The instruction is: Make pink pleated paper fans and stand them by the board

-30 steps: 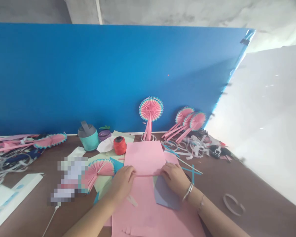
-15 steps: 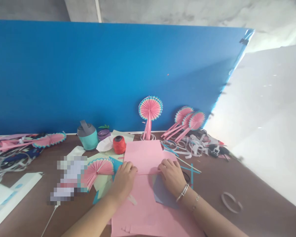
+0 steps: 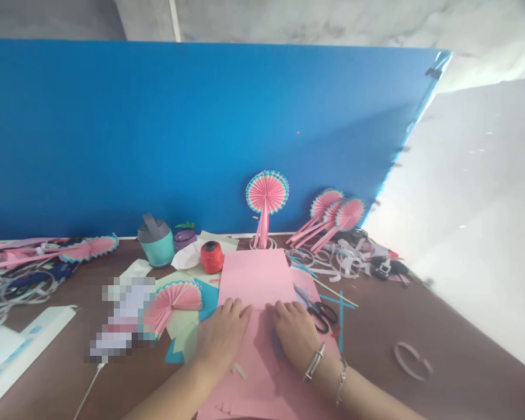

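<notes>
A pink sheet of paper (image 3: 257,277) lies flat on a stack of larger pink paper (image 3: 249,392). My left hand (image 3: 227,329) is at the sheet's near left corner, fingers bent over its edge and thumb turned inward. At the near right part of that edge, my right hand (image 3: 293,329), with bracelets on the wrist, holds it likewise; the undersides of both hands are hidden. Black-handled scissors (image 3: 321,314) lie just beyond my right hand. A small pale strip (image 3: 240,370) rests on the pink paper between my forearms.
A half-round pink folded fan (image 3: 172,300) lies left on green and blue paper. Behind stand a red thread spool (image 3: 212,256), a teal cup (image 3: 156,245) and a round pink fan (image 3: 266,192). More fans (image 3: 347,216) lean right. A white ring (image 3: 412,360) lies far right.
Both hands have moved slightly nearer to me along the sheet's near edge, and my right hand has shifted left toward the other. The scissors have come into view beside it.
</notes>
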### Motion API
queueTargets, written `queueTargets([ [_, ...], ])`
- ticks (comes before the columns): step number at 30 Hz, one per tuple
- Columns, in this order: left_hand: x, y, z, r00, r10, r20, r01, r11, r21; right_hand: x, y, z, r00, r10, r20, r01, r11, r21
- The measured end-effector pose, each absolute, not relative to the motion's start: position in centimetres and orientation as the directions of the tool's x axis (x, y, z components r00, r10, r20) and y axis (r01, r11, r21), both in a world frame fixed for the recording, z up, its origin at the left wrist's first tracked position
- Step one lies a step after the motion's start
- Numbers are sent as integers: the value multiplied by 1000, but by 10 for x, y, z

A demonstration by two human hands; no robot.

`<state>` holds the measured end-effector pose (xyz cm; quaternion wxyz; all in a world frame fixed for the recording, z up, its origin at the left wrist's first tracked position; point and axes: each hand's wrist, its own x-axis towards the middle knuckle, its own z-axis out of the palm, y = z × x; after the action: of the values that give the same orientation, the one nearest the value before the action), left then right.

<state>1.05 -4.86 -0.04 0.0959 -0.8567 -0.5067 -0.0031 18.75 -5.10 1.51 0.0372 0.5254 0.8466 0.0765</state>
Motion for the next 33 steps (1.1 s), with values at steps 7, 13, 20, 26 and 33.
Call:
queueTargets([
  [7,12,-53,0,389,920,54,901,-368,-229,198,-48,18,-265,964,-39,948,267,172],
  [13,14,-55,2,316,949,10,919,-304,-250,202,-46,10,-334,943,13,918,322,231],
  [20,6,-52,16,344,939,5,925,-338,-173,209,-37,9,-393,918,49,911,382,154],
  [26,1,-47,33,347,936,-63,932,-352,-91,212,-34,15,-368,925,91,924,353,148],
  [33,3,-45,31,473,880,-29,876,-474,-94,213,-33,8,-418,896,152,906,399,140],
])
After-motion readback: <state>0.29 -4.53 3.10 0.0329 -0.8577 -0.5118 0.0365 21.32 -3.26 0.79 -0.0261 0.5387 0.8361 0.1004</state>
